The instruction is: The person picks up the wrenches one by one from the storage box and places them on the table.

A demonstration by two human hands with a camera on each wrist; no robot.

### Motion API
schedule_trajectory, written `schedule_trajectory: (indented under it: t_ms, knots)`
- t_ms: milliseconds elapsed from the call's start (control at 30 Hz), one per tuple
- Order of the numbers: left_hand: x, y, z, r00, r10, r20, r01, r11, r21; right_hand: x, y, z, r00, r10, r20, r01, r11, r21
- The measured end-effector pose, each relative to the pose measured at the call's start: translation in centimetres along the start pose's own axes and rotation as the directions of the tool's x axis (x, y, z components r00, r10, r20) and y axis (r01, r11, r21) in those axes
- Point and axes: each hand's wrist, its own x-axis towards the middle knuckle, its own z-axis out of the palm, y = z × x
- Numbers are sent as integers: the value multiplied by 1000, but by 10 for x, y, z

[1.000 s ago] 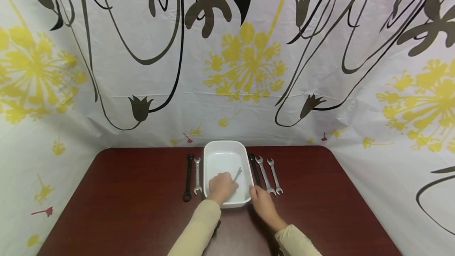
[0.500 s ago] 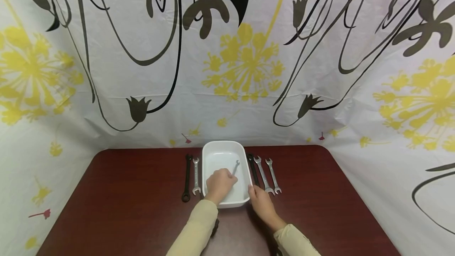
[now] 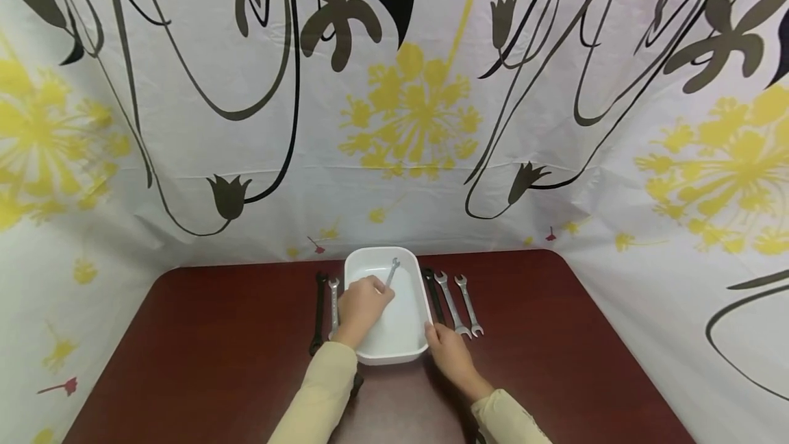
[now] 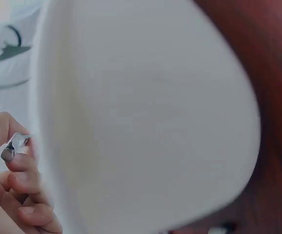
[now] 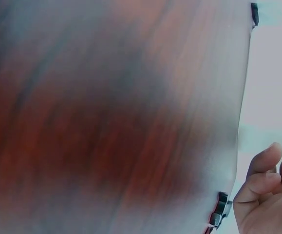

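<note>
In the head view my left hand pinches a small silver open-end wrench over the left half of a white tray. One end of the wrench points away from me, and the other is hidden in the hand. The left wrist view has the wrench between thumb and fingers, beside the tray's blurred wall. At the tray's near right corner my right hand grips the rim. Curled fingers of that hand show in the right wrist view.
Left of the tray lie a black wrench and a silver wrench. Right of it are another black wrench and two silver wrenches, one longer, one shorter. A patterned cloth hangs behind the brown table.
My left hand has moved the wrench away from me and to the left over the tray. The right hand stays on the rim. The head view has shifted slightly.
</note>
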Motion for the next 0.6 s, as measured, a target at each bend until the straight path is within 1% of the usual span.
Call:
schedule_trajectory:
  t_ms: [100,200,333,467,600]
  knots:
    - [3,-7,-12,999,-45,-13,45,999,-6,0,0,0,1000,3,1,-3,1000,-7]
    - [5,-17,-24,996,-90,-15,90,996,-9,1,-1,0,1000,11,-2,-11,1000,-12]
    - [7,-32,-38,992,-121,-26,120,992,-26,3,-1,0,1000,13,-9,-14,1000,-17]
    - [7,-47,-47,989,-145,-40,143,989,-47,4,-2,1,1000,9,-10,-10,1000,-14]
    - [4,-60,-51,984,-176,-39,173,983,-66,2,-2,2,1000,27,1,-27,1000,-10]
